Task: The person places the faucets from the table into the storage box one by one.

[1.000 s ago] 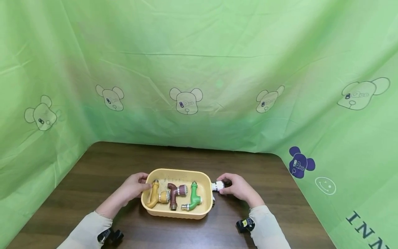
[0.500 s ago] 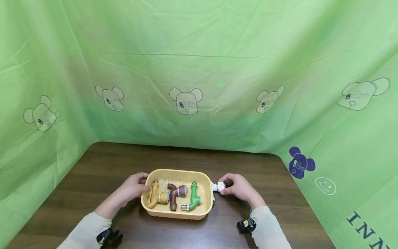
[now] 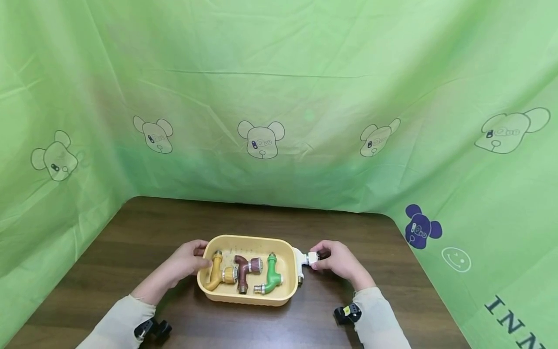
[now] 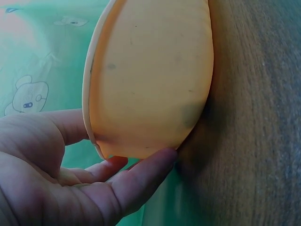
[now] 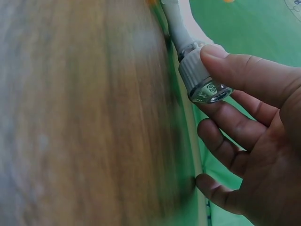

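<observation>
A yellow plastic basin [image 3: 257, 301] stands on the table. My left hand [image 3: 186, 261] grips its left end, thumb at the rim and other fingers against the outer wall, as the left wrist view shows. Lying inside are a yellow tap [image 3: 215, 272], a dark red tap [image 3: 242, 278] and a green tap [image 3: 272, 277]. Just beyond the basin's right end is a white tap [image 3: 300, 261]. With thumb and fingers, my right hand [image 3: 341, 262] pinches its ribbed knob [image 5: 193, 68], which has a silver cap. In the head view the basin's edge lies close by the white tap.
The dark wooden table [image 3: 174, 220] reaches back to a green cloth [image 3: 261, 189] printed with bear heads, which also hangs along both sides. Black cameras are strapped to the left wrist [image 3: 152, 330] and right wrist [image 3: 347, 314].
My right hand has moved slightly to the right with the white tap, and more of the tap's body shows beside the basin. My left hand and the basin stay nearly in place.
</observation>
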Motion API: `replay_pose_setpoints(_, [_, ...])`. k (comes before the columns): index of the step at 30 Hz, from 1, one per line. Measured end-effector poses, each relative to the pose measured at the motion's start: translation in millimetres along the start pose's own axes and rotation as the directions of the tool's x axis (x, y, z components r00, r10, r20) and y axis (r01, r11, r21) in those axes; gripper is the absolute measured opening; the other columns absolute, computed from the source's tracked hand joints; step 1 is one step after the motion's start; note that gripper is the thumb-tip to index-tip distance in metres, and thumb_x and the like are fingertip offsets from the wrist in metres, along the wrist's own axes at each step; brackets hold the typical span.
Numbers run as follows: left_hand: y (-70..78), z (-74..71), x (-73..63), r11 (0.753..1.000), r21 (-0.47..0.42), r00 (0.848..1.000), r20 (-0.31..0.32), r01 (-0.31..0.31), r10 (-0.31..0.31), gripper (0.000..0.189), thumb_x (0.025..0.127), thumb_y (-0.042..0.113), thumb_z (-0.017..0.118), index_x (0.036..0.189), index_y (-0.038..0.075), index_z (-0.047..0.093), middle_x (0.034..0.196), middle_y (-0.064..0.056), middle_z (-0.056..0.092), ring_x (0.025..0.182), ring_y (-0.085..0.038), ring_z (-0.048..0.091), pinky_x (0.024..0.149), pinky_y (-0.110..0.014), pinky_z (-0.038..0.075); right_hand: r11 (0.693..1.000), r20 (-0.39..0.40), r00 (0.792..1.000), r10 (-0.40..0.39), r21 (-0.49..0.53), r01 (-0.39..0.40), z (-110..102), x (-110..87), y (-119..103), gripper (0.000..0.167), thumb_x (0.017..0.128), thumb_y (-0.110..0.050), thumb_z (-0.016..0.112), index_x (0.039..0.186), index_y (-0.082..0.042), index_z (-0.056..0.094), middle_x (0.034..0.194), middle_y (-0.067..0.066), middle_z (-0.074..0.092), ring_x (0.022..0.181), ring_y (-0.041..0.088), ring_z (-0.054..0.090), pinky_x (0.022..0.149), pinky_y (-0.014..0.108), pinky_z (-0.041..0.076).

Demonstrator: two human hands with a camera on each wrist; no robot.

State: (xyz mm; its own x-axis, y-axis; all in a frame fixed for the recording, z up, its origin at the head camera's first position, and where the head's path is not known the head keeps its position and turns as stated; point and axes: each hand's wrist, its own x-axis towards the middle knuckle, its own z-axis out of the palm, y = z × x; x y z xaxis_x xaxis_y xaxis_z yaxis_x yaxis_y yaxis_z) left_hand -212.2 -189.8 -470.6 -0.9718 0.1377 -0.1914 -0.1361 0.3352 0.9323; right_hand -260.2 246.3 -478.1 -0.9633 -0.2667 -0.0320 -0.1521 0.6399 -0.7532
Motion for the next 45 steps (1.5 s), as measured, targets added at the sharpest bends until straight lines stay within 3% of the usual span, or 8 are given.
replay_pose_setpoints(12, [-0.6, -0.5, 0.7, 1.000, -0.007, 1.000, 0.011, -0.003, 0.003, 0.061, 0.087, -0.002, 0.070, 0.141, -0.013, 0.046, 0.126, -0.028, 0.062, 0.098, -0.025, 0.068, 0.074, -0.040, 0.063, 0.999, -0.005, 1.000, 0.031, 0.045, -0.031, -3.7, -0.5, 1.0, 0.033, 0.075, -0.009, 0.089, 0.104, -0.009, 0.074, 0.098, 0.004, 0.072, 0.090, 0.018, 0.063, 0.076, 0.028, 0.053])
replay_pose_setpoints(19, [-0.7, -1.8, 1.6, 1.000, -0.004, 0.999, 0.034, -0.011, 0.011, 0.061, 0.087, -0.001, 0.069, 0.141, -0.014, 0.044, 0.126, -0.029, 0.061, 0.098, -0.024, 0.068, 0.074, -0.039, 0.063, 0.998, -0.026, 0.999, 0.036, 0.043, -0.035, -6.2, -0.3, 1.5, 0.032, 0.075, -0.012, 0.090, 0.104, -0.012, 0.075, 0.098, 0.002, 0.072, 0.093, 0.018, 0.063, 0.082, 0.032, 0.052])
replay_pose_setpoints(32, [0.1, -0.4, 0.9, 1.000, 0.003, 1.000, -0.011, 0.018, -0.018, 0.060, 0.087, -0.002, 0.070, 0.141, -0.011, 0.047, 0.126, -0.025, 0.063, 0.100, -0.026, 0.068, 0.075, -0.041, 0.063, 0.998, -0.055, 0.998, 0.023, 0.062, -0.020, -12.3, -0.7, 4.9, 0.035, 0.076, -0.012, 0.089, 0.107, -0.011, 0.075, 0.098, 0.002, 0.072, 0.093, 0.019, 0.063, 0.083, 0.033, 0.051])
replay_pose_setpoints(45, [-0.9, -0.3, 0.8, 1.000, 0.009, 1.000, 0.002, -0.003, 0.003, 0.059, 0.086, -0.002, 0.071, 0.140, -0.012, 0.047, 0.124, -0.025, 0.063, 0.099, -0.025, 0.068, 0.075, -0.042, 0.064, 0.997, -0.065, 0.998, 0.000, 0.073, 0.005, -21.2, -5.8, 1.8, 0.038, 0.077, -0.017, 0.089, 0.112, -0.009, 0.074, 0.102, 0.006, 0.072, 0.097, 0.024, 0.063, 0.081, 0.030, 0.048])
